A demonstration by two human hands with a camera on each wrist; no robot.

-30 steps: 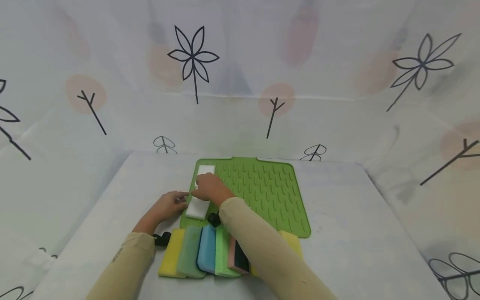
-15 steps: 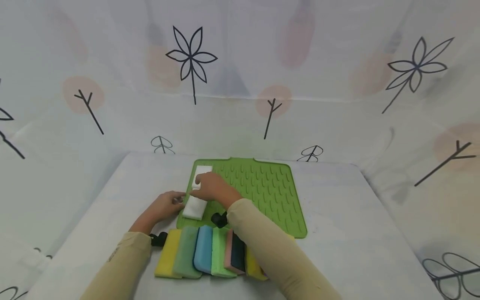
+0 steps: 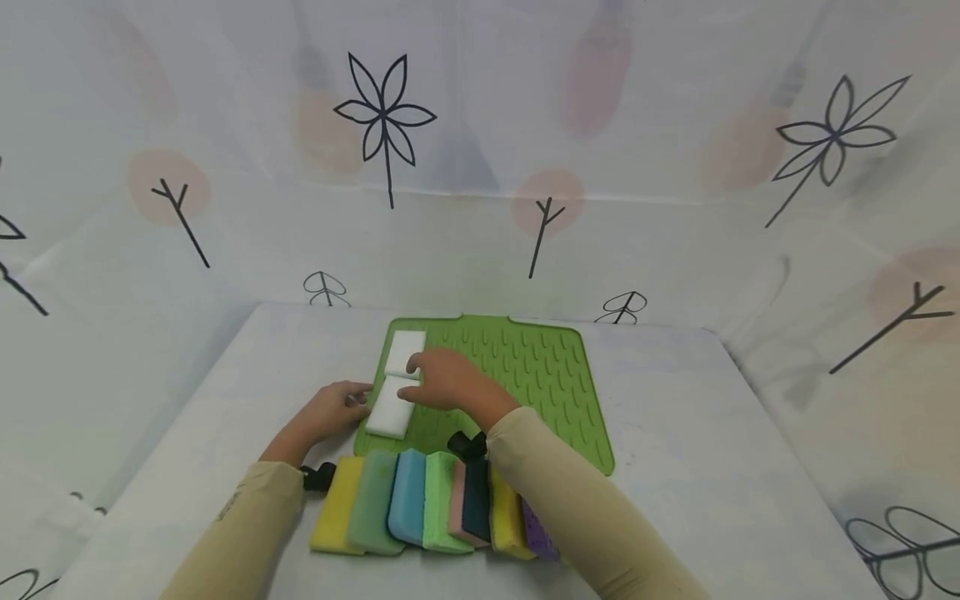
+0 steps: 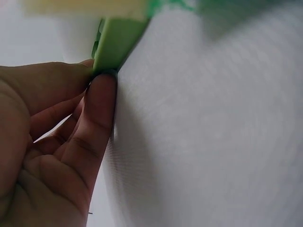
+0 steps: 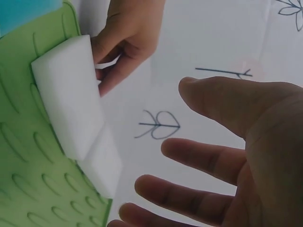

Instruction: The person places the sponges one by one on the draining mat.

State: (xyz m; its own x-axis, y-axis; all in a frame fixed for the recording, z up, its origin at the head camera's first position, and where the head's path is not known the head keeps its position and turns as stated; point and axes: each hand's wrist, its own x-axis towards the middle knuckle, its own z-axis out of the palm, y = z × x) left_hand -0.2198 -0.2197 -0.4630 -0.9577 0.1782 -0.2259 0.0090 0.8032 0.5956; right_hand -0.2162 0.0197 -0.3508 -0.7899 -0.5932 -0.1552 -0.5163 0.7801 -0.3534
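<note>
A green ridged silicone mat (image 3: 525,375) lies on the white table. My left hand (image 3: 330,414) pinches the mat's left edge between thumb and fingers; the left wrist view shows that pinch close up on the green rim (image 4: 120,42). Two white sponges lie end to end along the mat's left side, a far one (image 3: 405,348) and a near one (image 3: 388,415). Over their inner edges hovers my right hand (image 3: 453,379), its fingers apart and holding nothing. In the right wrist view, its thumb and fingers spread beside the near white sponge (image 5: 68,99).
In front of the mat stands a row of sponges: yellow (image 3: 339,508), grey-green (image 3: 372,504), blue (image 3: 410,500), light green (image 3: 444,504), pink and black (image 3: 474,504), another yellow (image 3: 510,517) and purple (image 3: 538,533). My right sleeve (image 3: 585,508) crosses the row's right end.
My right hand has let go of the white sponges and drawn back to the right, uncovering where they meet. My left hand stays at the mat's edge.
</note>
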